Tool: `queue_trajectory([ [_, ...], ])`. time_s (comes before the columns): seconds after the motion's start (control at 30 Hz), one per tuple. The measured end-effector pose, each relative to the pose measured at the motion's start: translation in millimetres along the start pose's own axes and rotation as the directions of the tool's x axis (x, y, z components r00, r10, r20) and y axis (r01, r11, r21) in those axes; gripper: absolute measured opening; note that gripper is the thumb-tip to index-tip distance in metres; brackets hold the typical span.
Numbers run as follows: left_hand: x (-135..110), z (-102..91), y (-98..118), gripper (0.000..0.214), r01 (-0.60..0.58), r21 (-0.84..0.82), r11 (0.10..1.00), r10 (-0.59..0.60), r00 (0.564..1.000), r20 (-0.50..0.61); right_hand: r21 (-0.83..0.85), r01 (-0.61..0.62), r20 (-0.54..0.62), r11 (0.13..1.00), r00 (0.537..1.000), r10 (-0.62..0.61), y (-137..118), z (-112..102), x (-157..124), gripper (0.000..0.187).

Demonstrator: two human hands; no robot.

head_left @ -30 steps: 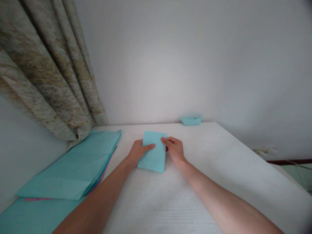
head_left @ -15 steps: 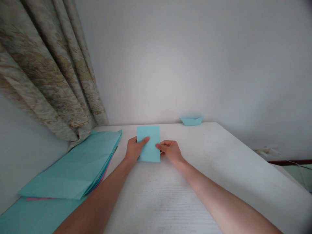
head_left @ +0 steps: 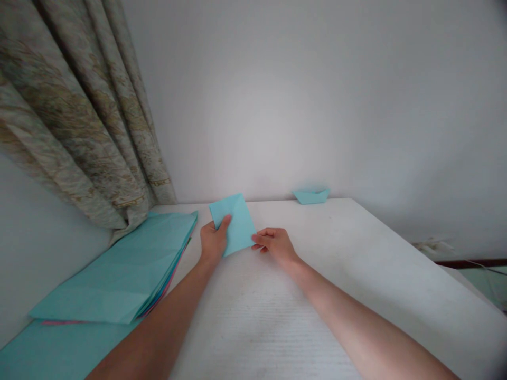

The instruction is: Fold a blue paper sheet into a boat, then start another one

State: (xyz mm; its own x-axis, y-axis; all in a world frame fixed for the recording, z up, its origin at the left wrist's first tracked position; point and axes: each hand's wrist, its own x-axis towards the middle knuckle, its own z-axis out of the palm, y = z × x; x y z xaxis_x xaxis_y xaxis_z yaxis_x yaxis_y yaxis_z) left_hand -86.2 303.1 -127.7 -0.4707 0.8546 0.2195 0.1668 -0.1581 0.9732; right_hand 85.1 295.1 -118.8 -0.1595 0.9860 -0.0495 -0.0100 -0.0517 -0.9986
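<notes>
Between my two hands is a light blue folded sheet of paper [head_left: 238,227], held up over the white table and tilted to the left. My left hand [head_left: 214,240] grips its left side, thumb across the front and fingers behind. At the lower right corner, my right hand [head_left: 275,244] pinches the paper between thumb and fingertips. The back of the sheet is hidden from me.
A folded paper boat [head_left: 312,197] in the same blue stands at the table's far edge by the wall. On the left lies a stack of large coloured paper sheets [head_left: 119,269]. A patterned curtain [head_left: 91,116] hangs above it. The white table [head_left: 253,316] extends rightward.
The paper has turned from upright to leaning left, its top shifting leftward. My left hand moved slightly left with it, while my right hand slid down to the lower right corner.
</notes>
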Motion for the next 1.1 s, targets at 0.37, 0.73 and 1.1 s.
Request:
queue_trajectory([
  [0.37, -11, 5.5, 4, 0.042, 0.175, 0.0, 0.985, -0.163, 0.918, 0.363, 0.131, 0.023, -0.092, 0.991, 0.996, -0.011, 4, -3, 3, 0.024],
  [0.73, -20, 4.7, 7, 0.043, 0.068, 0.116, 0.991, -0.125, 0.784, 0.608, 0.126, 0.171, -0.33, 0.977, 0.936, -0.122, 2, -16, 13, 0.032],
  [1.1, -11, 6.3, 4, 0.043, -0.087, 0.106, 0.99, 0.043, 0.93, 0.365, 0.161, -0.024, 0.096, 0.987, 0.995, 0.009, 9, -4, 4, 0.032],
])
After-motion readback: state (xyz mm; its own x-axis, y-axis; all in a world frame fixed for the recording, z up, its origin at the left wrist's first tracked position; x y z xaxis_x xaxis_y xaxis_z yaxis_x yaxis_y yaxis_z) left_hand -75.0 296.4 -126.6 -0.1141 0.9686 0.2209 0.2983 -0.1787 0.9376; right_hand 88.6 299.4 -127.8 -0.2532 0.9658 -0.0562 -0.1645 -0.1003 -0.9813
